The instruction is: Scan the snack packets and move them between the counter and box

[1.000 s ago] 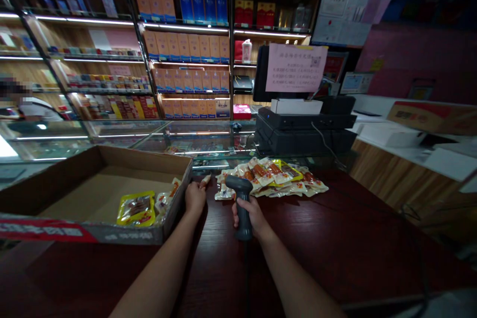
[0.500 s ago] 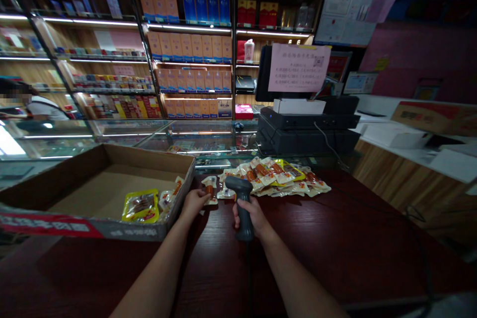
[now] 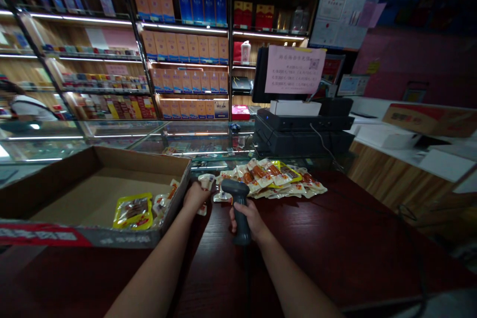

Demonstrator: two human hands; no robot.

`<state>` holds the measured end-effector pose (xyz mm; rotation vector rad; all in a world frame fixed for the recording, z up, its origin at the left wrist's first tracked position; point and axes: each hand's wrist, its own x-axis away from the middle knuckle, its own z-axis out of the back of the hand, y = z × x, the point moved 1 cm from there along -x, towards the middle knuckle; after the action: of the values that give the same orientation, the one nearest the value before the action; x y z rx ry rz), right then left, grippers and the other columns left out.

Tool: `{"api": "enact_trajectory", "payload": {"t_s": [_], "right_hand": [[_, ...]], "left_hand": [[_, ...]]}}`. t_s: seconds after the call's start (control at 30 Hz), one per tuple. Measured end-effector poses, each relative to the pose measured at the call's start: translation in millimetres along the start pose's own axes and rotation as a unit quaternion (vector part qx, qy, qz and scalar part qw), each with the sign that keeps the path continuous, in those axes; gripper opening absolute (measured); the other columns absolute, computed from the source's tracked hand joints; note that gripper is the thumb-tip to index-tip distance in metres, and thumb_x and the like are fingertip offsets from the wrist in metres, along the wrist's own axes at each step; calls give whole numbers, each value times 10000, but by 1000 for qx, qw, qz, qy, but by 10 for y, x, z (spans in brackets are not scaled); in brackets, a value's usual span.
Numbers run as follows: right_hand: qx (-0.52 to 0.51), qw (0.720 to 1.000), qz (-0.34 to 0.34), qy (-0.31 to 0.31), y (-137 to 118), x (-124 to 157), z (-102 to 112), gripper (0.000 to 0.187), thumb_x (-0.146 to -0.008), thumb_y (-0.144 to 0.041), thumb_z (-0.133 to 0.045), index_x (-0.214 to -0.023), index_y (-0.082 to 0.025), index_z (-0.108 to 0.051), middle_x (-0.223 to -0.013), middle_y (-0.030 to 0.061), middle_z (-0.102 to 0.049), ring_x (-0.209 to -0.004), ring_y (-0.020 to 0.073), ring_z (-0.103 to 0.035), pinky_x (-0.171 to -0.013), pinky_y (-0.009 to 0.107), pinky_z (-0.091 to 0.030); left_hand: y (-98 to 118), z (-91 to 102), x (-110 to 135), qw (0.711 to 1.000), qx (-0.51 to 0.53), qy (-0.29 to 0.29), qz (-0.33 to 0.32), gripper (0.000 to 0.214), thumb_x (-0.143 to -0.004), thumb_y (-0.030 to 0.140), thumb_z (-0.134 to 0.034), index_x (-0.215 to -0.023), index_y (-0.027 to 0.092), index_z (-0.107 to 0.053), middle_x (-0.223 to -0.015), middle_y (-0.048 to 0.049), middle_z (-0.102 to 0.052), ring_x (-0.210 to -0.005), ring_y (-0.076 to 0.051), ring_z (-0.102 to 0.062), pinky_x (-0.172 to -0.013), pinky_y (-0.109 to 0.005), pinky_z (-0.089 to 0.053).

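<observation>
My left hand [image 3: 194, 198] is closed on a small vacuum-packed snack packet [image 3: 206, 180], which looks like a sausage in a cream-edged wrapper. The fingers cover much of it, beside the right wall of a cardboard box [image 3: 89, 239]. In my right hand [image 3: 254, 219] is a dark barcode scanner [image 3: 242, 224], held upright by its handle with its head toward the left. A pile of snack packets [image 3: 261, 174] lies just beyond the scanner. Inside the box are a yellow packet [image 3: 133, 211] and some cream packets [image 3: 159, 204] at the right end.
A dark red tabletop [image 3: 316, 253] carries the box and pile. Behind are a glass counter [image 3: 201, 141] and a monitor [image 3: 261, 77] with a pink notice, above a dark cash drawer [image 3: 290, 141]. A person [image 3: 32, 107] is at far left.
My left hand has lifted and tilted the sausage packet, its fingers now covering more of it. My right hand keeps the scanner in about the same place. The view has shifted slightly.
</observation>
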<state>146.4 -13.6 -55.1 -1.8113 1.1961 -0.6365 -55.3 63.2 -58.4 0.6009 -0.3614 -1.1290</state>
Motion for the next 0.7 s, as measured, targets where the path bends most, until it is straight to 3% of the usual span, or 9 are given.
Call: {"api": "enact_trajectory", "payload": {"t_s": [0.1, 0.2, 0.37, 0.57, 0.7], "right_hand": [[15, 1000, -8, -12, -42, 19, 2, 384, -665, -414, -689, -892, -147, -533, -511, -32, -588, -334, 101, -505, -336, 224, -459], [51, 998, -23, -30, -116, 51, 33, 379, -675, -400, -685, -911, -146, -533, -528, -29, -597, -351, 105, -523, -346, 214, -453], [99, 994, -29, -46, -216, 85, 106, 385, -684, -399, -675, -937, -147, -531, -535, -37, -590, -351, 104, -521, -343, 203, -434], [138, 988, -45, -60, -200, 86, 123, 398, -676, -417, -674, -931, -149, -528, -534, -33, -592, -344, 107, -519, -337, 208, -434], [164, 983, -51, -68, -164, 83, 113, 387, -684, -419, -669, -926, -155, -523, -536, -37, -588, -349, 109, -524, -342, 207, -430]], "left_hand": [[-84, 97, 136, 985, 164, -39, -23, 385, -545, 265, -710, -885, 137, -584, -767, -82, -677, -697, -215, -637, -574, -265, -457], [-169, 149, 323, 956, 270, -99, -62, 356, -595, 420, -680, -805, 148, -590, -624, -18, -629, -585, -174, -590, -517, -253, -436], [-230, 124, 467, 934, 343, -76, -69, 491, -563, 622, -625, -686, 148, -594, -602, -20, -614, -613, -183, -589, -542, -266, -444], [-187, 117, 459, 877, 465, -98, -66, 539, -516, 556, -705, -842, 140, -599, -695, -31, -651, -639, -180, -601, -596, -291, -472], [-193, 109, 449, 881, 458, -96, -69, 508, -516, 544, -699, -807, 142, -592, -646, -19, -631, -615, -174, -590, -579, -282, -461]]}}
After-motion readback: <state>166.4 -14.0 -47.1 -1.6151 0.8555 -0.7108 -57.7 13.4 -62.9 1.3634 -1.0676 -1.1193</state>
